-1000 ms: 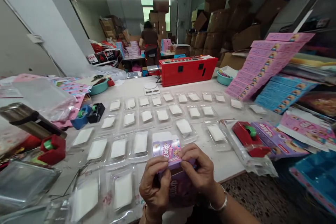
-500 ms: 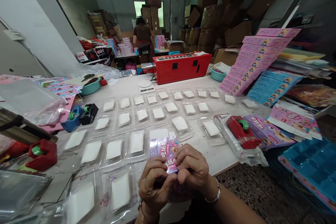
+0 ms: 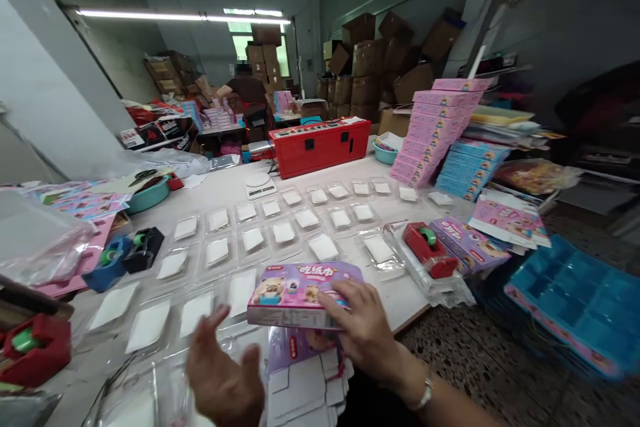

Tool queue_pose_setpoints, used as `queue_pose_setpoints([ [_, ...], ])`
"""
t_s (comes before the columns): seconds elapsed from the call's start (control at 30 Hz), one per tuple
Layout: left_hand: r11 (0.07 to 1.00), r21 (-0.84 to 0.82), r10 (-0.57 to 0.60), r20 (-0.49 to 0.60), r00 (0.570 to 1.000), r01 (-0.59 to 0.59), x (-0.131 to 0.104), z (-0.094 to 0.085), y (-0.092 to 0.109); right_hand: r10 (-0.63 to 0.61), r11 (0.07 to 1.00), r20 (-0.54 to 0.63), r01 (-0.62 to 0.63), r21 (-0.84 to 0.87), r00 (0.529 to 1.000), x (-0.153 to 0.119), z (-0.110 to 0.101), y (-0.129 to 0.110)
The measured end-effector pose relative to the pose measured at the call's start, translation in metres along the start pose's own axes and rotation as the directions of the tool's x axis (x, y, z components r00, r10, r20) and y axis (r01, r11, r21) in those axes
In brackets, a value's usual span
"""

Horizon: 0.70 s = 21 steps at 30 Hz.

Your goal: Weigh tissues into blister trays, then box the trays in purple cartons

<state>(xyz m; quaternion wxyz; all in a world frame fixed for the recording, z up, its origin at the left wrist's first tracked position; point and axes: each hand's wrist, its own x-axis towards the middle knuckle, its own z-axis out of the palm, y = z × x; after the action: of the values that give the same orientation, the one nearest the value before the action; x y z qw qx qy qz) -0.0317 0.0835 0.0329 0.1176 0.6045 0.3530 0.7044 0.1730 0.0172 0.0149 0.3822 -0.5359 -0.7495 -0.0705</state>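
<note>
A purple-and-pink printed carton (image 3: 300,293) lies crosswise in front of me, its printed face up and a side panel towards me. My right hand (image 3: 363,327) grips its right end, fingers over the top. To the left of the carton, my left hand (image 3: 225,370) is off it, fingers spread, slightly smeared by motion. Below the carton is a stack of flat, unfolded cartons (image 3: 305,380) with white flaps showing. Clear plastic trays holding white paper squares (image 3: 284,232) stand in rows beyond and to the left.
Tape dispensers, one red (image 3: 430,250) at right and several at left, sit on the white table (image 3: 210,190). A red machine (image 3: 320,147) and white scale (image 3: 260,185) stand behind. Stacked pink boxes (image 3: 430,127) lean at right; a blue compartment tray (image 3: 575,300) is beside the table.
The carton, held in both hands before, is now turned crosswise in my right hand alone. My left hand has let go and moved left. The camera has turned to the right.
</note>
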Motion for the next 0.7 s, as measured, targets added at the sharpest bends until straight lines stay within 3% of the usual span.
queue_pose_setpoints([
  [0.03,0.995,0.072,0.047,0.204,0.978,-0.063,-0.011,0.001,-0.007,0.011,0.999,0.070,-0.007,-0.054,0.997,-0.005,0.010,0.000],
  [0.07,0.984,0.131,0.052,0.435,0.899,-0.121,-0.024,0.002,-0.014,0.015,0.998,0.165,-0.006,-0.055,0.986,-0.012,0.020,0.000],
  [0.1,0.969,0.168,0.038,0.622,0.782,-0.180,-0.038,0.004,-0.023,-0.002,1.000,0.260,0.004,-0.006,0.965,-0.020,0.028,0.001],
  [0.13,0.953,0.175,0.032,0.751,0.659,-0.246,-0.051,0.007,-0.031,-0.034,0.997,0.329,0.010,0.074,0.944,-0.028,0.032,0.005],
  [0.17,0.940,0.175,0.023,0.826,0.563,-0.294,-0.063,0.009,-0.040,-0.050,0.988,0.352,-0.005,0.155,0.935,-0.034,0.034,0.012],
  [0.2,0.924,0.173,0.034,0.850,0.526,-0.340,-0.074,0.012,-0.047,-0.025,0.976,0.331,-0.048,0.210,0.943,-0.039,0.031,0.022],
  [0.27,0.880,0.278,-0.047,0.858,0.511,-0.385,-0.088,0.018,-0.053,0.202,0.958,0.184,-0.233,0.168,0.962,-0.040,0.017,0.052],
  [0.3,0.850,0.339,-0.093,0.850,0.518,-0.404,-0.092,0.022,-0.053,0.371,0.923,0.077,-0.377,0.073,0.925,-0.036,0.008,0.070],
  [0.37,0.782,0.438,-0.171,0.834,0.524,-0.443,-0.094,0.028,-0.045,0.633,0.749,-0.086,-0.636,-0.187,0.770,-0.021,-0.008,0.104],
  [0.4,0.752,0.463,-0.187,0.832,0.522,-0.469,-0.094,0.031,-0.040,0.710,0.647,-0.098,-0.700,-0.302,0.698,-0.013,-0.013,0.119],
  [0.43,0.727,0.477,-0.194,0.833,0.519,-0.494,-0.093,0.034,-0.035,0.763,0.564,-0.081,-0.722,-0.401,0.641,-0.005,-0.015,0.131],
  [0.5,0.692,0.491,-0.192,0.832,0.520,-0.530,-0.093,0.037,-0.028,0.817,0.493,0.000,-0.698,-0.520,0.577,0.004,-0.010,0.145],
  [0.6,0.689,0.489,-0.140,0.814,0.564,-0.534,-0.095,0.038,-0.027,0.821,0.496,0.053,-0.664,-0.559,0.569,0.004,0.006,0.148],
  [0.7,0.763,0.455,-0.089,0.778,0.622,-0.460,-0.096,0.034,-0.032,0.812,0.510,0.060,-0.654,-0.559,0.581,-0.008,0.013,0.141],
])
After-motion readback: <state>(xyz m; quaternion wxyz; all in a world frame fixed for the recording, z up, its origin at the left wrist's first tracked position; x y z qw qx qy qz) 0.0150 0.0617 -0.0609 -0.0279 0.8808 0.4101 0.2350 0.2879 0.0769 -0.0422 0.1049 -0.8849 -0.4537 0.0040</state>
